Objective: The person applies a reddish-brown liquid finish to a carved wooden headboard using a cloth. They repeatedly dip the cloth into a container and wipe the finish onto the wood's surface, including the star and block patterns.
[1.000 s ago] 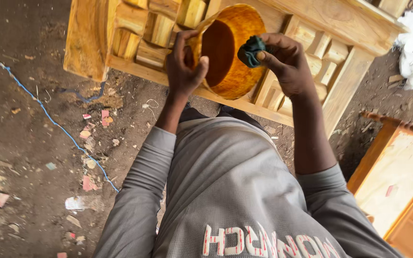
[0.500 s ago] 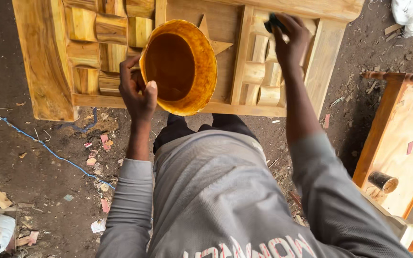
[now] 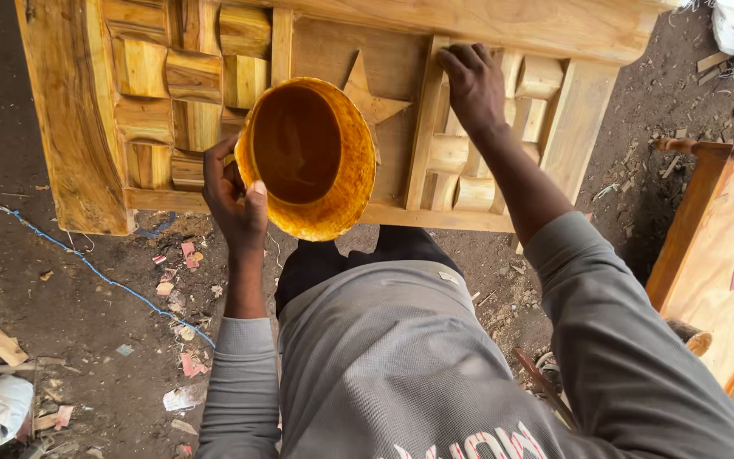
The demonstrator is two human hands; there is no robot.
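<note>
The grip of the left hand (image 3: 235,200) is closed on the rim of a yellow-orange plastic bowl (image 3: 309,157), thumb laid over the near edge and fingers wrapped behind the wall. The bowl is tilted so its mouth faces the camera, its inside coated in a dark brown liquid or stain, and it hangs in front of the lower middle of a carved wooden panel (image 3: 70,127). The right hand (image 3: 473,85) presses against the upper right part of that panel, fingers curled down onto one of the upright slats; whether its grip holds a cloth or anything else cannot be told, since the palm side is hidden.

The panel stands upright on the dirt floor (image 3: 61,306), made of pale golden wood with rows of rounded blocks on both sides and a carved star (image 3: 367,100) in the centre, just beside the bowl's right edge. A blue cord (image 3: 104,274) trails across the floor at the left, among scraps of paper and wood. Another wooden furniture piece (image 3: 715,255) stands at the right.
</note>
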